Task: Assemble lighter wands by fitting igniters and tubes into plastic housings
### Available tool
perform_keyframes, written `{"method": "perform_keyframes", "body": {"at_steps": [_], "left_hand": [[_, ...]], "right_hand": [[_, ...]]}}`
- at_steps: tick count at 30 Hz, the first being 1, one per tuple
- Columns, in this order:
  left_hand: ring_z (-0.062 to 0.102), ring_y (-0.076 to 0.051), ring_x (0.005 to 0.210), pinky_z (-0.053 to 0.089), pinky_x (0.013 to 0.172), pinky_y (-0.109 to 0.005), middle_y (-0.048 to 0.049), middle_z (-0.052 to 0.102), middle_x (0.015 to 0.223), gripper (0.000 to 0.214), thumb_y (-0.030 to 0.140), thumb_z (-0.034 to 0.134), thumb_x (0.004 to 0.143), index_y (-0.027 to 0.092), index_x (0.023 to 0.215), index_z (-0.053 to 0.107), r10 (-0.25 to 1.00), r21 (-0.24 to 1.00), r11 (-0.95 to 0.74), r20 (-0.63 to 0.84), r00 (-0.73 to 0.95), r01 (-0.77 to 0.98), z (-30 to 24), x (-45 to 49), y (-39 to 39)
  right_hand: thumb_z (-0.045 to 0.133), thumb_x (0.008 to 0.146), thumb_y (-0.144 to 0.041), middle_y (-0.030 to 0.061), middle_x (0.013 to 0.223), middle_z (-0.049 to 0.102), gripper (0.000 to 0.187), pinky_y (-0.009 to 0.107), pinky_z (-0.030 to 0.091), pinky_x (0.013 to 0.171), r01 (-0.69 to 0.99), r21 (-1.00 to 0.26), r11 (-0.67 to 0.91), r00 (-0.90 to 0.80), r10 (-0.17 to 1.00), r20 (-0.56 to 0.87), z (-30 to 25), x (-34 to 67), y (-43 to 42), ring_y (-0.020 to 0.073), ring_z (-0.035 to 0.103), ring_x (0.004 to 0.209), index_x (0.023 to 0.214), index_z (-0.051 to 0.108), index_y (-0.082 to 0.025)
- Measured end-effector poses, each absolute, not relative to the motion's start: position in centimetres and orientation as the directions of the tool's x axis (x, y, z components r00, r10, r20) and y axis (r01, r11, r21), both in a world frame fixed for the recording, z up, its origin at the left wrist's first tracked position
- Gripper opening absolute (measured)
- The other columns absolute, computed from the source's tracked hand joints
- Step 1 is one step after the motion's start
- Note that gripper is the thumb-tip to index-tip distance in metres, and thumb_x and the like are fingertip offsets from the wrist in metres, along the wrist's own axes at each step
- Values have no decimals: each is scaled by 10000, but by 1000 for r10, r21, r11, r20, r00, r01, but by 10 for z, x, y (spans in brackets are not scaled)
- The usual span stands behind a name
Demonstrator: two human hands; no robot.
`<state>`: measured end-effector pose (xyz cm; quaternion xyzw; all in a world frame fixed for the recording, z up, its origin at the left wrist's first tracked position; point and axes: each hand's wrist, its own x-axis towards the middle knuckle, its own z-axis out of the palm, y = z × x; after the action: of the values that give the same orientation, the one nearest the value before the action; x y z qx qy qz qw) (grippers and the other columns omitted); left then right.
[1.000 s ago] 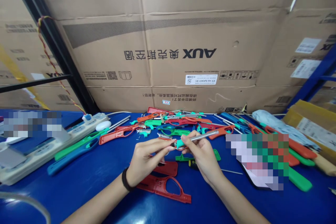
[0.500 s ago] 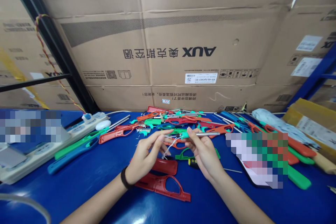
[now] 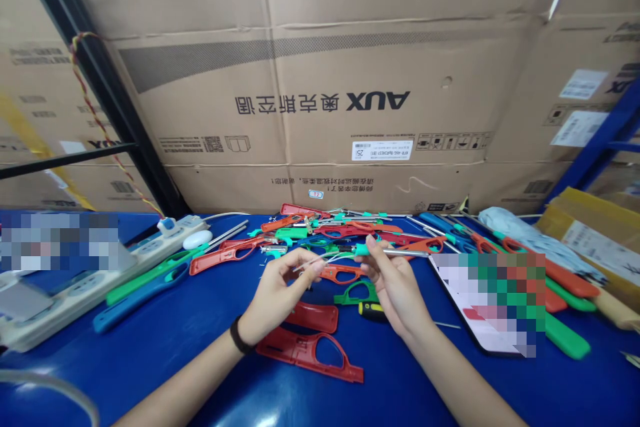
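Note:
My right hand [image 3: 399,290] pinches a metal lighter tube [image 3: 410,253] near its green collar, with the tube pointing right. Thin white wires [image 3: 327,259] run from the collar end toward my left hand [image 3: 280,290], whose thumb and fingers are closed on them. Below my left hand lie red lighter shell halves [image 3: 313,355] on the blue table. A green shell piece [image 3: 356,292] and a yellow-and-black screwdriver [image 3: 371,311] rest below and beside my right hand. Behind both hands is a heap of red, orange, green and blue lighter parts [image 3: 345,230].
A white power strip [image 3: 75,287] runs along the left, beside green and blue lighters [image 3: 143,293]. On the right lie a phone [image 3: 480,320], partly blurred out, and several coloured lighters [image 3: 570,337]. A large cardboard box [image 3: 320,60] walls off the back.
My left hand has shifted its fingers along the white wires, which now stretch straighter toward the collar. My right hand and the tube have moved slightly right.

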<state>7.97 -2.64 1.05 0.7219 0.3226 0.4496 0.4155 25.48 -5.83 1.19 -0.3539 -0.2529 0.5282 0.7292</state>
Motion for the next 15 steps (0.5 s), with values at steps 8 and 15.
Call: {"method": "perform_keyframes", "body": {"at_steps": [8, 15], "left_hand": [[472, -94, 517, 372, 494, -191, 37, 486, 612, 229, 363, 544, 869, 158, 768, 560, 840, 840, -509, 439, 319, 187, 14, 74, -24], [402, -89, 498, 317, 466, -190, 33, 464, 567, 278, 368, 576, 845, 148, 674, 585, 804, 773, -576, 478, 355, 264, 16, 75, -26]], "right_hand": [[852, 564, -360, -71, 577, 568, 317, 131, 503, 466, -527, -812, 249, 384, 923, 34, 11, 259, -57, 104, 658, 610, 615, 594, -183], [855, 547, -354, -53, 576, 622, 326, 148, 498, 467, -458, -855, 243, 381, 923, 57, 13, 258, -60, 105, 640, 563, 619, 589, -180]]}}
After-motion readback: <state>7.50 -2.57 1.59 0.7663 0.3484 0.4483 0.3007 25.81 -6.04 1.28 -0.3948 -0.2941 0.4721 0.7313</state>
